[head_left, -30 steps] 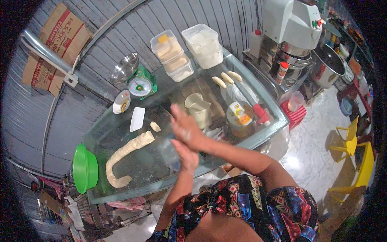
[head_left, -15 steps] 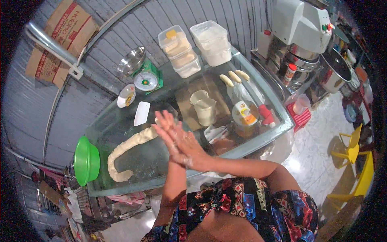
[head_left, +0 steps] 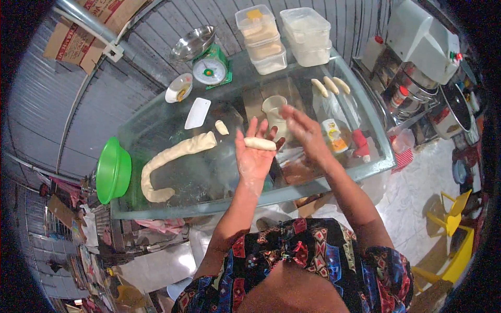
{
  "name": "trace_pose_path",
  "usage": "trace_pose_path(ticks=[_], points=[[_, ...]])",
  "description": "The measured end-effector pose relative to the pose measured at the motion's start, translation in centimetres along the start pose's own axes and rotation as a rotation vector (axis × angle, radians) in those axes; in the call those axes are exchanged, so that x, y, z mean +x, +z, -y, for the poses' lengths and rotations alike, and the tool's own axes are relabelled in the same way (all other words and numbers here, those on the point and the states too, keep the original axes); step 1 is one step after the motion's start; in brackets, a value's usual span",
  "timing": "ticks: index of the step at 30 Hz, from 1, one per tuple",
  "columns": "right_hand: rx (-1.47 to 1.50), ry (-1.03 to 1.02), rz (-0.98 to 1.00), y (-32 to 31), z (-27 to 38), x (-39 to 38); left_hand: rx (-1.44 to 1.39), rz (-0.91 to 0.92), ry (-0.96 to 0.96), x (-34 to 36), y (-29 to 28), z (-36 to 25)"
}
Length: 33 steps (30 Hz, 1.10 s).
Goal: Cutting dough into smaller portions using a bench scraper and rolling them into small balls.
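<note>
A short dough roll (head_left: 260,144) lies across the fingers and palm of my left hand (head_left: 253,166), which is turned up and holds it over the glass-topped table. To its right, apart from it, my right hand (head_left: 309,136) is raised with fingers stretched out and nothing in it, slightly blurred. A long, curved dough rope (head_left: 176,152) rests on the table left of my hands. Near the rope's upper end sits a small cut piece of dough (head_left: 222,127). Beyond it lies a white flat scraper (head_left: 198,112).
Three shaped dough rolls (head_left: 330,86) lie at the far right. A beige cup (head_left: 274,106) stands behind my hands. Along the back are a green scale (head_left: 211,70), a white bowl (head_left: 179,87) and stacked containers (head_left: 305,36). A green basin (head_left: 113,170) stands left.
My palms were pressed together and have come apart. The right hand moved right, and the dough roll now shows on my left palm. The whole view has shifted.
</note>
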State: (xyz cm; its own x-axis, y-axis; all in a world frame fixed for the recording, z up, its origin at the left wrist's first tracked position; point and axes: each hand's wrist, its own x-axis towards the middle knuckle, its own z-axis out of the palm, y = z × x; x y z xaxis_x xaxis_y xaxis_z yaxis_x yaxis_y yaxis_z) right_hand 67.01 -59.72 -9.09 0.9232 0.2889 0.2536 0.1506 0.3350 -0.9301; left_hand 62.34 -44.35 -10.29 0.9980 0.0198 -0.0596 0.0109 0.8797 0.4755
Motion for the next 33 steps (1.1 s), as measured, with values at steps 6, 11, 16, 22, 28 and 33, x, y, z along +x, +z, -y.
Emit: trace_pose_path(ticks=[6, 11, 16, 22, 28, 33], points=[[-0.572, -0.287, 0.027, 0.5, -3.4, -3.4, -0.011, -0.049, -0.034, 0.3, 0.5, 0.4], [-0.569, -0.225, 0.016, -0.5, -1.9, -3.3, -0.043, 0.030, -0.178, 0.3, 0.6, 0.8], [-0.231, -0.095, 0.045, -1.6, -1.4, -3.1, 0.731, -0.075, -0.159, -0.4, -0.3, 0.6], [0.161, 0.294, -0.003, -1.4, -1.1, -3.3, 0.706, -0.020, -0.047, -1.0, -0.5, 1.1], [0.267, 0.273, -0.037, -1.6, -2.2, -3.3, 0.753, 0.008, -0.001, -1.3, -0.1, 0.8], [0.268, 0.376, 0.019, -2.2, -1.2, -3.0, 0.586, -0.021, -0.039, -1.7, 0.6, -0.3]])
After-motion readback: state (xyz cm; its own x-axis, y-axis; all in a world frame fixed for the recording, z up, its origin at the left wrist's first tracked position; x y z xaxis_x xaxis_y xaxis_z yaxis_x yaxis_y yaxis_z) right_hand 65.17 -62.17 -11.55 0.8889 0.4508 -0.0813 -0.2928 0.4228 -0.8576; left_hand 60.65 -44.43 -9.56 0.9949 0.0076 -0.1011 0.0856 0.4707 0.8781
